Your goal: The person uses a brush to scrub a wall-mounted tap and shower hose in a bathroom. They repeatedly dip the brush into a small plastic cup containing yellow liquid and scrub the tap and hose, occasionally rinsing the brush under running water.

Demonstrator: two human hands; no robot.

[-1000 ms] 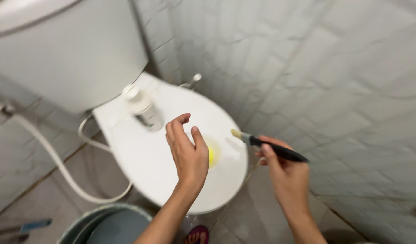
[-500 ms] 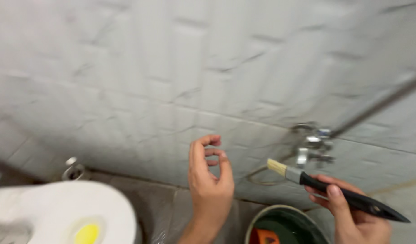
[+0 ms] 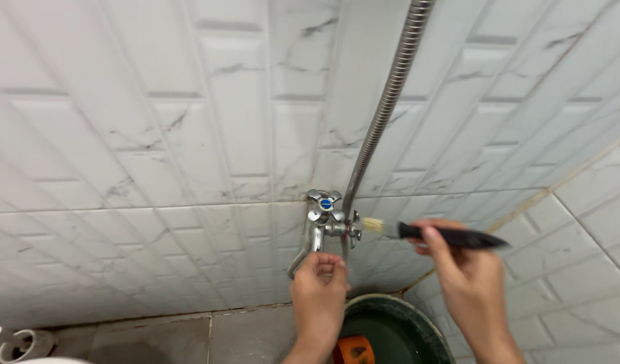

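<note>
A chrome wall tap (image 3: 325, 219) with a cross handle sticks out of the white tiled wall. My left hand (image 3: 318, 296) is raised just under its spout, fingertips pinched together near the spout's end; I cannot tell whether they touch it. My right hand (image 3: 468, 280) grips a small paintbrush (image 3: 431, 233) by its black handle. The brush lies level, and its pale bristles touch the right side of the tap.
A ribbed metal shower hose (image 3: 385, 101) runs up the wall from the tap. Below the hands stands a dark green bucket (image 3: 391, 323) with an orange thing (image 3: 354, 350) inside. A white fitting (image 3: 17, 342) shows at the bottom left, on the grey floor.
The view swung from the toilet lid right and up to the wall tap. My left hand rose under the spout, and my right hand brought the brush bristles against the tap.
</note>
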